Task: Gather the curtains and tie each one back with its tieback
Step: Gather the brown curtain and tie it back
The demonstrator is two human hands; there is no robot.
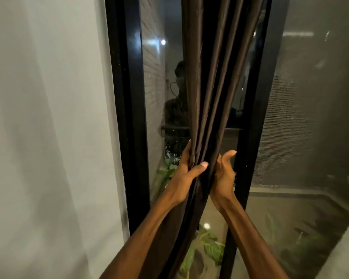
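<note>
Still gathering: brown curtain (214,81) bunched and squeezed by left hand (186,174) and right hand (223,174), fingers (200,166) wrapped tight; next, finding a tieback, none seen.

Brown curtain (214,81) — smooth cloth with a satin sheen, glossy black window frame (129,117), reflective glass (155,97) — matt mesh screen (302,117)

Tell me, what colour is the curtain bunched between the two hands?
Dark brown curtain, plain with a slight sheen, no pattern; the head view shows it.
</note>
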